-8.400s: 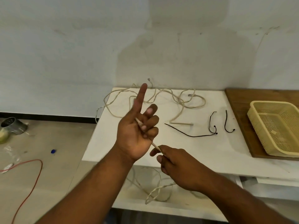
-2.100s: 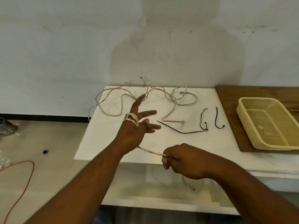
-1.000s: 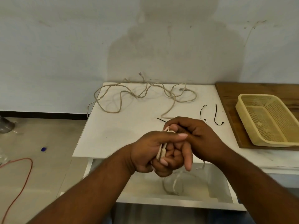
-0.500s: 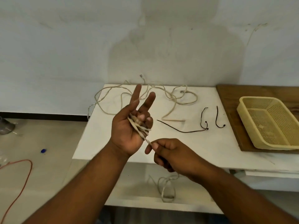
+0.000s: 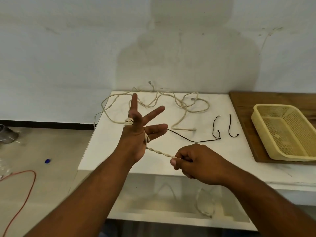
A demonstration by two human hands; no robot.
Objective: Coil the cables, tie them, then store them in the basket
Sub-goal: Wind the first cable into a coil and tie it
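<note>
Beige cable (image 5: pixel 159 152) wound on the left grip (image 5: pixel 135 134), whose fingers are spread apart.
Right grip (image 5: pixel 193 161) pinches the cable; far-side turns hidden; basket (image 5: pixel 280 153) cut off at right.

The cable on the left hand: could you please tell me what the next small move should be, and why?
Probably the right hand should carry the cable round the left hand for one more turn. The left hand is spread with a few turns on it, the right hand pinches the cable taut, and more of it hangs below the table.
</note>
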